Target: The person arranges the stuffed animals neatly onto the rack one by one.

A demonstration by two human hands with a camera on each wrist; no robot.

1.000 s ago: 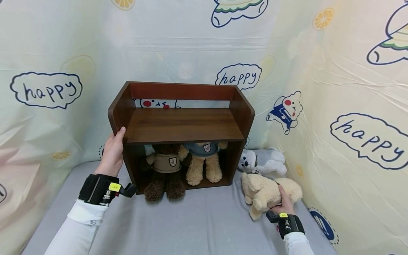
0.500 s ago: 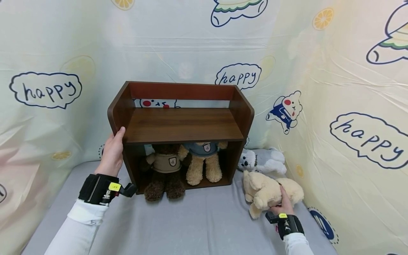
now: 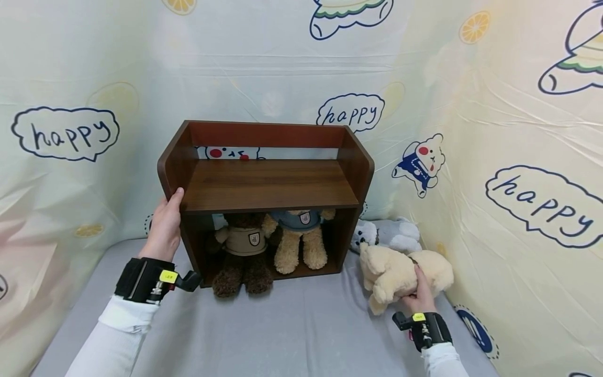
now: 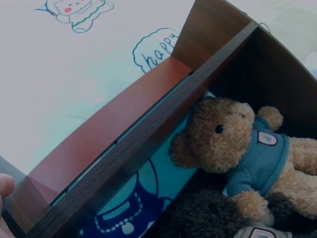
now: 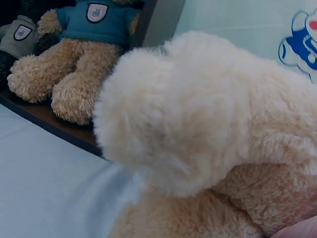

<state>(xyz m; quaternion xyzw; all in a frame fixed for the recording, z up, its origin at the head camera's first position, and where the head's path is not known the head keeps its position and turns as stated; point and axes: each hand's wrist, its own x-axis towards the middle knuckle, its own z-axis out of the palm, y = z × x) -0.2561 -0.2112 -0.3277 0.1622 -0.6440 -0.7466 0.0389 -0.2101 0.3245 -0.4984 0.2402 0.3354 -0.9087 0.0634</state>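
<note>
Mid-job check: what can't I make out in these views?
- Head view: face of the dark bear, hidden by the shelf.
- Head view: part of the grey plush, behind the cream plush.
- Head view: fingertips of the right hand, behind the cream plush.
- Left wrist view: left hand, mostly cut off by the left edge.

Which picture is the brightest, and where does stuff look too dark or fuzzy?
Head view: brightest, though the lower inside of the wooden shelf is shadowy; left wrist view: dimmer, and the dark brown bear nearly melts into the shadow; right wrist view: also dimmer, with the cream plush toy looking soft and blurry up close.
</note>
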